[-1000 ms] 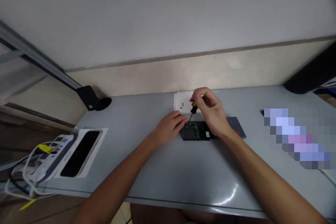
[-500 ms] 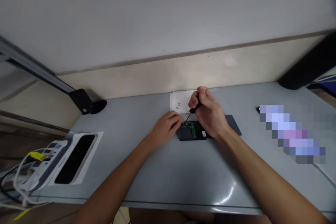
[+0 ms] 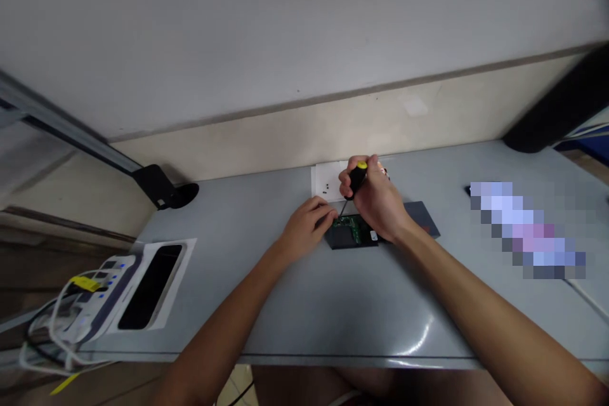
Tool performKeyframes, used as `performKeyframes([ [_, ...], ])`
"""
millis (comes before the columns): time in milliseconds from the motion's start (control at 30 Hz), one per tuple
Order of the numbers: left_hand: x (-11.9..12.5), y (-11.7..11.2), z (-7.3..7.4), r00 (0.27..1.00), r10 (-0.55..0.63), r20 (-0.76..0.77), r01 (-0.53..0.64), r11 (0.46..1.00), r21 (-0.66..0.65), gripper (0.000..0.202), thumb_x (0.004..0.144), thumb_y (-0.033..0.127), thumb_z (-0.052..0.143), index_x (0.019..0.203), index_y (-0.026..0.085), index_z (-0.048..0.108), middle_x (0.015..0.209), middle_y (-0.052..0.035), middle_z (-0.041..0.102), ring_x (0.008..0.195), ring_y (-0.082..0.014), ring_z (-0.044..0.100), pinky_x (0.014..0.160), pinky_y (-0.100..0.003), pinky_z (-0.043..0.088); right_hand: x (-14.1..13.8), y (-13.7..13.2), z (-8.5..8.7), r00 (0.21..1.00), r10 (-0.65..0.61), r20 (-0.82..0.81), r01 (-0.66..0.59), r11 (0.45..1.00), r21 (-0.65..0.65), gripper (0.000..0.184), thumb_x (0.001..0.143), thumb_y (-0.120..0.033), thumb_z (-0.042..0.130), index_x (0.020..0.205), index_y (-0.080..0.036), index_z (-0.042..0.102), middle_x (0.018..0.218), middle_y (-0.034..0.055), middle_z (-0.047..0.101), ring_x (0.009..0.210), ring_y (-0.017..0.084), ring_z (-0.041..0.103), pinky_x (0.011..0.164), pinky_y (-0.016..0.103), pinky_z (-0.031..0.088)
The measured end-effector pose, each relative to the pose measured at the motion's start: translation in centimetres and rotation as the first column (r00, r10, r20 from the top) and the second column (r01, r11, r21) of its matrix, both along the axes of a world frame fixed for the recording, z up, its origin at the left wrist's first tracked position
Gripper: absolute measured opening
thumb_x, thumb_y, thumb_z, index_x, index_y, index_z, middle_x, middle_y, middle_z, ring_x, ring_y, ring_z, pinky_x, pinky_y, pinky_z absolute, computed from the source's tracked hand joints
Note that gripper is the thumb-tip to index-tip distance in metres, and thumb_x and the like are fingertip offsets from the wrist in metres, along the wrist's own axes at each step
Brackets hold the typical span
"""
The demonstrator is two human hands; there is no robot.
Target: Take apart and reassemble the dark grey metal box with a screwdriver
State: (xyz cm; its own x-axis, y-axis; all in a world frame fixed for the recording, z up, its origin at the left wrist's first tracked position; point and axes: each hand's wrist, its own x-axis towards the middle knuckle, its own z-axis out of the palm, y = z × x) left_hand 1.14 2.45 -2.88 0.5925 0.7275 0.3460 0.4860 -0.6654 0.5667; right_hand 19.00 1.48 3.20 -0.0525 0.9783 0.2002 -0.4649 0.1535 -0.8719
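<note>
My right hand (image 3: 378,203) is wrapped round a screwdriver (image 3: 356,181) with a black handle and a yellow end. The screwdriver slants down to the left, its tip at the upper left of a green circuit board (image 3: 354,228). That board sits in a flat black casing (image 3: 341,238) with a small white label on it. My left hand (image 3: 307,228) has its fingers closed at the casing's upper left corner, right beside the tip. Its fingertips partly hide the contact. A dark flat panel (image 3: 423,219) shows beyond my right wrist.
Several small dark screws (image 3: 326,188) lie on a white sheet (image 3: 320,176) behind the casing. A black phone (image 3: 151,285) rests on a white box at left, beside a power strip (image 3: 102,301) with cables. A blurred-out object (image 3: 526,228) lies at right.
The screwdriver handle has turned in my right hand, so its yellow end now shows. The camera view has shifted slightly; my left hand stays at the casing's corner.
</note>
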Motion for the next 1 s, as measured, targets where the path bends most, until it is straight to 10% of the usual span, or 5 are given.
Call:
performKeyframes([
  [267,-0.18,0.13,-0.23,1.000,-0.020,0.003,0.020,0.999,0.025,0.033,0.109,0.033,0.045,0.098,0.019,0.073,0.100,-0.0069,0.066,0.093,-0.0188,0.063,0.087,-0.034,0.055,0.01,-0.26,0.00,0.996,0.010,0.085,-0.018,0.996,0.085,0.049,0.084,-0.067,0.073,0.076,-0.026,0.047,0.066,-0.0049,0.039,0.062,0.014,0.038,0.061,0.030,0.035],
  [733,-0.57,-0.01,-0.11,0.999,-0.042,0.019,0.041,0.999,0.031,0.029,0.108,0.031,0.047,0.102,0.020,0.073,0.101,-0.0072,0.068,0.098,-0.0194,0.064,0.091,-0.035,0.055,0.73,-0.31,-0.09,0.957,-0.110,0.267,0.081,0.990,0.115,0.043,0.092,-0.067,0.062,0.088,-0.025,0.058,0.080,-0.0019,0.058,0.077,0.015,0.054,0.076,0.032,0.045],
  [1000,-0.53,-0.01,-0.17,0.999,-0.028,0.018,0.028,1.000,-0.011,0.027,0.107,0.031,0.049,0.102,0.021,0.073,0.103,-0.0070,0.067,0.099,-0.0194,0.064,0.093,-0.035,0.054,0.33,-0.41,0.00,0.995,-0.024,0.101,0.019,0.999,0.051,0.046,0.087,-0.072,0.065,0.101,-0.028,0.060,0.074,-0.0019,0.054,0.073,0.017,0.054,0.073,0.033,0.047],
])
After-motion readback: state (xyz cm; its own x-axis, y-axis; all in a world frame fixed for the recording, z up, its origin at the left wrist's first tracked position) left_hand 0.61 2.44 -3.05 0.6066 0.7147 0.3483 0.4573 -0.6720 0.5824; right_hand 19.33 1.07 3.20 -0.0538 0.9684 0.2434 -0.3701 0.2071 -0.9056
